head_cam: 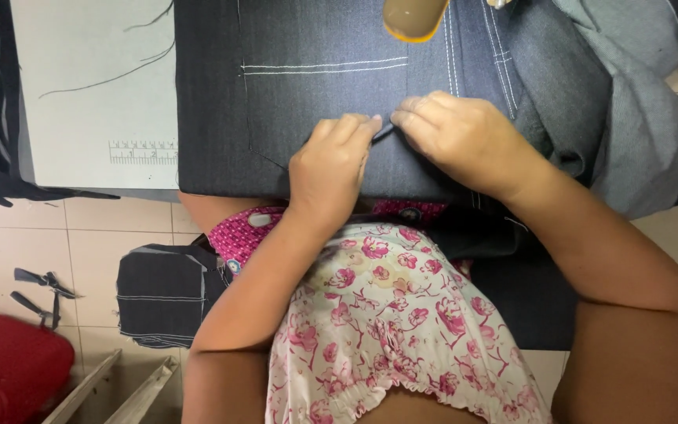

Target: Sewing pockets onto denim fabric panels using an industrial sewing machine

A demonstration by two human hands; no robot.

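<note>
Both hands on the dark denim panel point(315, 110), which lies flat on the sewing table point(88, 86) and overhangs its near edge.

Left hand point(335, 161): fingers curled, knuckles up, fingertips pressed down on the denim near the table's near edge. Closed-ish pinch; thumb and fingers meet a small dark fold or strip of fabric point(384, 130) raised off the panel.

Right hand point(461, 137): fingers bent, tips pinching the other end of that same fold. The two hands' fingertips nearly touch, with only the short dark fold between them. Can't tell whether the fold is part of the panel or a separate piece.

White double stitching point(323, 66) runs across the panel above the hands, parallel to the near edge. More white double seams point(453, 47) run towards the far edge, just above the right hand.

Amber, rounded object point(415, 17) at the far edge, above the hands, cut off by the frame.

Printed ruler scale point(143, 151) on the bare pale table top, left of the denim. Loose dark threads point(111, 74) lie further up on that bare area.

More denim, a grey-blue bundle point(629, 102), heaped at the right edge of the table.

Below the table, on the tiled floor point(64, 235): a cut dark denim piece point(162, 294) with white stitching, a red basket point(9, 369) at the lower left, and small dark scraps point(41, 290) between them.
</note>
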